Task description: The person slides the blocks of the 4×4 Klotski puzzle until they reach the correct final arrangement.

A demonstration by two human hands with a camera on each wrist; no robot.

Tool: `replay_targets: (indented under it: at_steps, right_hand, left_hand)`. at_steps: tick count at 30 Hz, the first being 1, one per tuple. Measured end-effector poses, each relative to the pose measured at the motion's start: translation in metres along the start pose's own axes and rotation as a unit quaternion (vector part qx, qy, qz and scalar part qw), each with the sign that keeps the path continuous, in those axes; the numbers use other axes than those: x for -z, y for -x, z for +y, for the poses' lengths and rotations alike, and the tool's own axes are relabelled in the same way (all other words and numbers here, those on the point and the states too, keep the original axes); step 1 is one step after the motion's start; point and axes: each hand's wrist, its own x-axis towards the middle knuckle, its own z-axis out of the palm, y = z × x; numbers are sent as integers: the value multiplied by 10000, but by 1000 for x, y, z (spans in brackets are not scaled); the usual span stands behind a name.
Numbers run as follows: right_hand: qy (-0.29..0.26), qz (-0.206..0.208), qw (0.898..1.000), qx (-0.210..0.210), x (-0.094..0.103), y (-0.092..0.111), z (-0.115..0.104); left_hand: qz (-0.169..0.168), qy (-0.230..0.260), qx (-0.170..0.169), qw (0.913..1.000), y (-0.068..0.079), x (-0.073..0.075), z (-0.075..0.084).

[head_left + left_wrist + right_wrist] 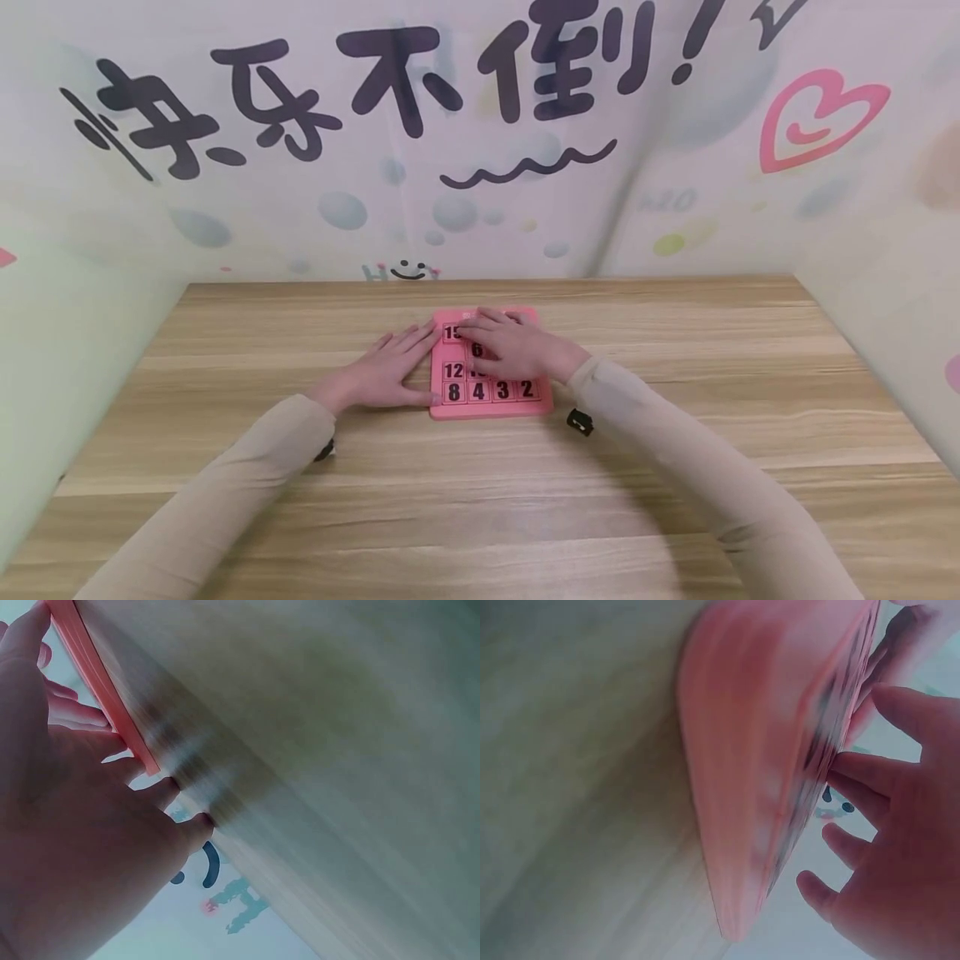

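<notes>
A pink sliding number puzzle (491,411) lies flat on the wooden table, its black-numbered tiles partly covered by a hand. My left hand (386,372) rests at the puzzle's left side, fingers extended and thumb at its lower left corner. In the left wrist view, its fingertips meet the table and the puzzle's pink edge (105,686). Over the upper tiles reaches my right hand (513,346), hiding several of them. The right wrist view shows a fingertip of the right hand (900,847) touching the tile face, with other fingers spread above. The bottom row (478,392) reads 8, 4, 3, 2.
The wooden table (480,517) ends at a white printed backdrop (495,225) with large dark characters, and pale walls stand on both sides. A small black object (580,421) shows beneath the right sleeve, and another dark piece (325,451) under the left.
</notes>
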Motion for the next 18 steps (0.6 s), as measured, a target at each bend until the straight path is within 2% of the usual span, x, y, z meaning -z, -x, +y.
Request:
replay_targets:
  at_steps: [8, 18]
  right_hand:
    - [-112, -53, 9999, 98, -3, 6, -2]
    - [44, 123, 9988, 482, -10, 17, -5]
  left_hand:
    - [-28, 22, -40, 10000, 0, 0, 1]
    - [-57, 158, -29, 9999, 0, 0, 3]
